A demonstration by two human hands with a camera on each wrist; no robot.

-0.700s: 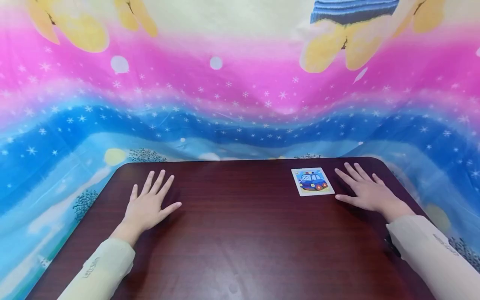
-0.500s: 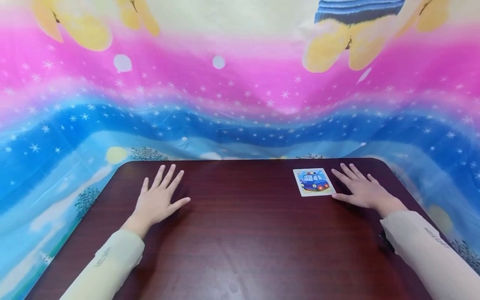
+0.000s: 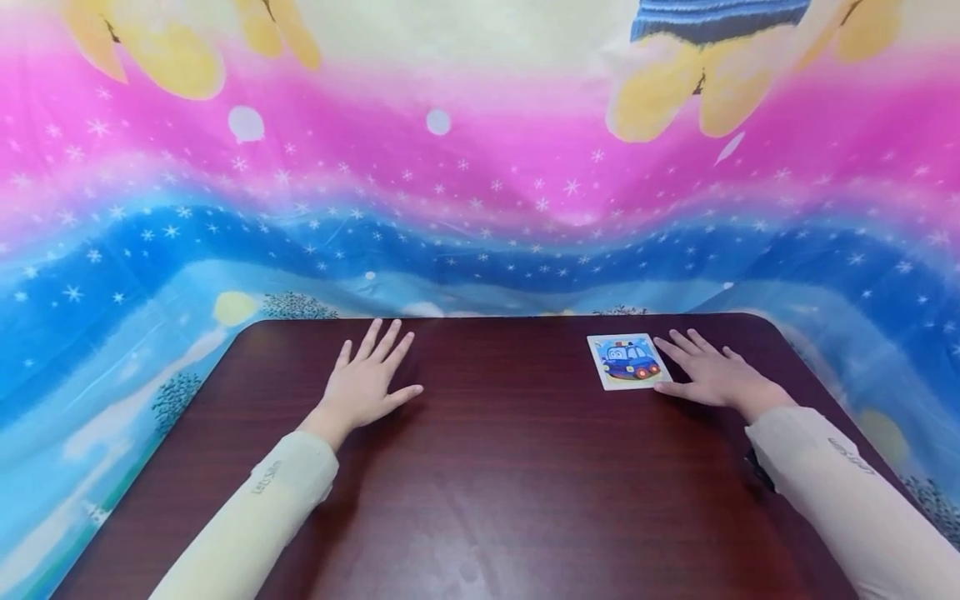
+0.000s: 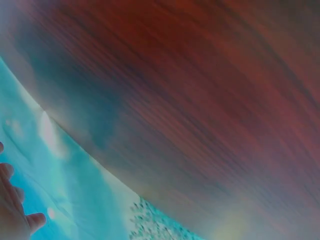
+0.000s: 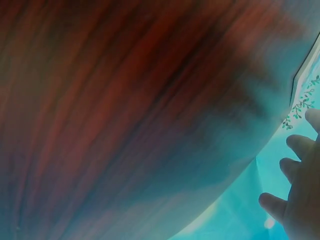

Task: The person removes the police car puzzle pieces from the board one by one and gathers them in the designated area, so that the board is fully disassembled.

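A square picture card [image 3: 628, 362] with a white border and a cartoon blue car lies flat near the table's back edge, right of centre. My right hand [image 3: 712, 375] is just right of it, fingers spread; the thumb and index tips reach its right edge, and whether they touch it I cannot tell. My left hand [image 3: 362, 388] is spread over the back left part of the table, holding nothing, well apart from the card. In the left wrist view only some fingers [image 4: 36, 221] show at the lower left; the right wrist view has fingers [image 5: 274, 205] at its right side.
The dark reddish-brown table [image 3: 480, 467] has rounded back corners. Behind and beside it hangs a curtain [image 3: 480, 192] in pink, blue and cream with snowflakes and yellow shapes.
My left hand has moved right and a little farther back over the table. The right hand has shifted left, closer to the card. The card stays in about the same place.
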